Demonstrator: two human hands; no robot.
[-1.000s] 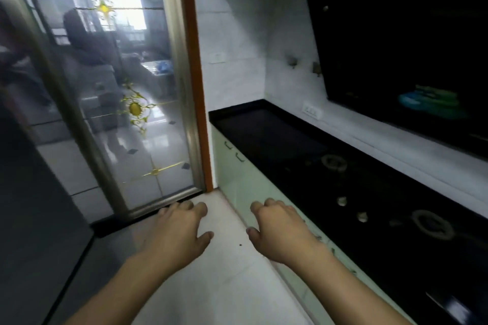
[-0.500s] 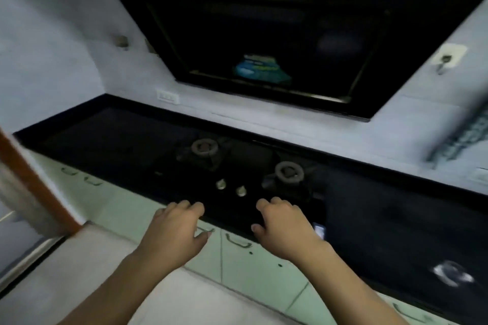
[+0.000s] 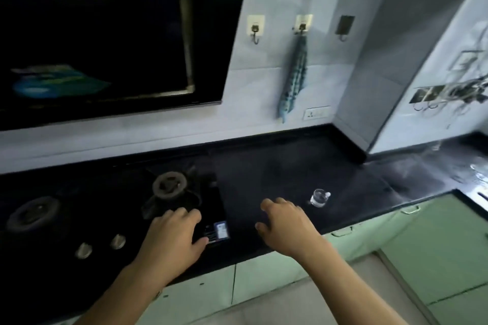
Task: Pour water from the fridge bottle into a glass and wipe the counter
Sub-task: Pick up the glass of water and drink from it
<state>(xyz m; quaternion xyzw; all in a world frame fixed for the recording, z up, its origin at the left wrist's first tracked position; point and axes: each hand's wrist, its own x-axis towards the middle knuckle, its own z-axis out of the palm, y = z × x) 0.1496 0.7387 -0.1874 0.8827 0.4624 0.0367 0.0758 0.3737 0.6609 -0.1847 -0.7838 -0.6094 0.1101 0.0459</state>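
Note:
A small clear glass (image 3: 319, 197) stands upright on the black counter (image 3: 277, 174), right of the stove. My right hand (image 3: 286, 227) hovers palm down just left of the glass, fingers apart, holding nothing. My left hand (image 3: 174, 235) hangs over the stove's front right corner, also spread and empty. A blue-green cloth (image 3: 294, 76) hangs from a wall hook above the counter. No bottle and no fridge are in view.
A black two-burner gas stove (image 3: 111, 206) with knobs fills the counter's left part. A dark chimney hood (image 3: 105, 34) hangs above it. A grey pillar (image 3: 375, 74) juts out at the right, and the counter turns the corner past it. Pale green cabinets (image 3: 264, 280) sit below.
My view has swung right, from the glass door across the stove to the counter with the glass. Both hands have kept the same spread, empty pose in front of me.

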